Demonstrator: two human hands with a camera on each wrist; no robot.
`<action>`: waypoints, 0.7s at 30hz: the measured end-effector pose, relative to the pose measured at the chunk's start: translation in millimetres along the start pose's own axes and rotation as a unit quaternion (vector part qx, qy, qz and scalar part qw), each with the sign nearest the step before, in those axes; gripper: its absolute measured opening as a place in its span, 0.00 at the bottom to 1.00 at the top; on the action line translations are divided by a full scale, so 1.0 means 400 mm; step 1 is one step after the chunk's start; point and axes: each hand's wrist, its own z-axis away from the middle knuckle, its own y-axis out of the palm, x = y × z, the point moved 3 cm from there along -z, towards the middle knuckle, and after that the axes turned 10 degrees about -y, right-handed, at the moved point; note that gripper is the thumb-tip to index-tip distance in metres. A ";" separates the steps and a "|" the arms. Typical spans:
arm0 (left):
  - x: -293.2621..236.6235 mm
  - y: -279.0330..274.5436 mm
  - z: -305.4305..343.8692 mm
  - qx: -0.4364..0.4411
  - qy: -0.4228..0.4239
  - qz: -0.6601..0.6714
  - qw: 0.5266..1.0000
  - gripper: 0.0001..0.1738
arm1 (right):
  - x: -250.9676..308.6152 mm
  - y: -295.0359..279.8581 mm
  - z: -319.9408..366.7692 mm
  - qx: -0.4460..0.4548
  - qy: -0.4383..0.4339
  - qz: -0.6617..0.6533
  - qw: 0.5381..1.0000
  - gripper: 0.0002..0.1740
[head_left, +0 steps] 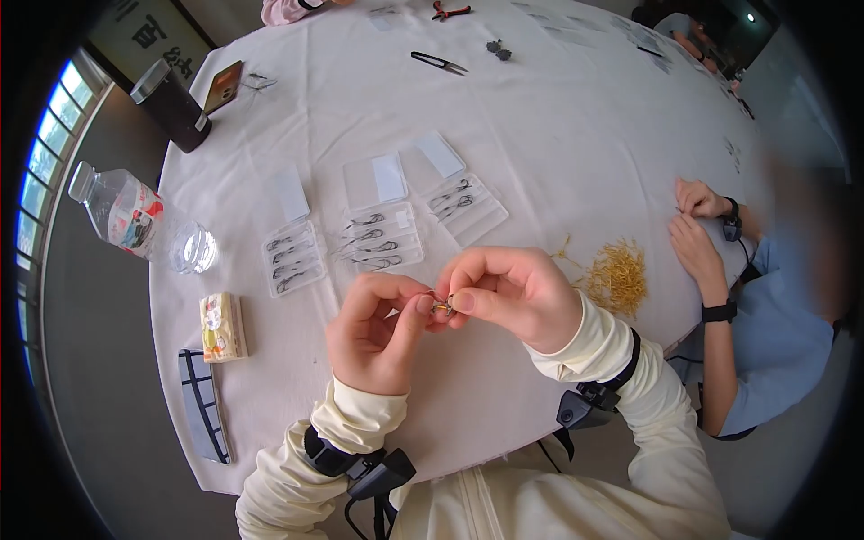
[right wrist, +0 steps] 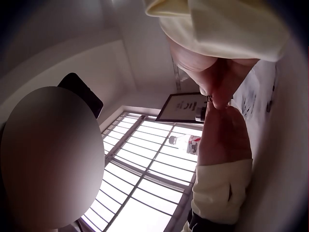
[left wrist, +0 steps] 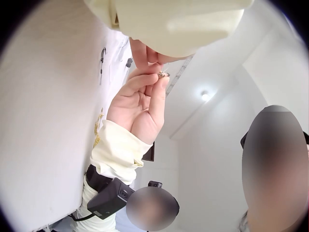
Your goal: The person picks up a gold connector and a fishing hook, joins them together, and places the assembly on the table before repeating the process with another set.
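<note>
Both hands are up over the near edge of the round table (head_left: 558, 135), white cloth on it, and they meet on one tiny thing. The left hand (head_left: 378, 333) has its fingers curled in, thumb and forefinger pinching a small metal piece (head_left: 443, 306). The right hand (head_left: 513, 292) pinches the same piece from the other side, so the fingertips of the two hands are pretty much touching. The piece is held in the air between them, just above the cloth, not resting on it. The left wrist view shows it best: the small metal piece (left wrist: 163, 74) glints at the tip of the right hand (left wrist: 137, 104), with the left hand's fingers (left wrist: 142, 55) coming down onto it from above. In the right wrist view it's just a speck between the two thumbs, too small to tell its shape. Just behind the hands lie clear plastic packets (head_left: 378, 236) with dark hook-shaped bits in them, and near the right hand there's a pile of small gold metal pieces (head_left: 618, 274). At the left rim of the table sit a water bottle (head_left: 121, 211), a black tumbler (head_left: 171, 108) and a phone (head_left: 223, 85), and thread snips (head_left: 439, 62) lie at the far side. A second person in a blue shirt (head_left: 774, 333) sits at the right, both their hands at the table edge.
</note>
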 end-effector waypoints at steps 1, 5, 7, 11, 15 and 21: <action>0.002 0.000 0.001 0.001 -0.013 0.000 1.000 0.03 | 0.004 -0.003 0.000 -0.002 0.003 0.028 1.000 0.08; 0.005 0.002 0.006 -0.018 -0.029 -0.007 0.999 0.04 | 0.011 -0.007 -0.001 -0.009 -0.086 0.186 0.979 0.04; 0.006 0.002 0.006 -0.029 -0.035 -0.037 0.998 0.04 | 0.017 -0.004 -0.003 0.002 -0.125 0.231 0.965 0.03; 0.013 0.000 0.005 -0.041 0.054 -0.121 0.990 0.04 | 0.020 0.002 -0.004 0.010 -0.177 0.283 0.943 0.02; 0.004 0.010 0.013 -0.027 -0.016 -0.040 0.999 0.06 | 0.012 -0.001 -0.004 0.004 -0.160 0.289 0.944 0.02; 0.009 0.011 0.012 -0.035 -0.048 -0.042 0.997 0.05 | -0.003 -0.006 -0.006 -0.013 -0.124 0.234 0.964 0.03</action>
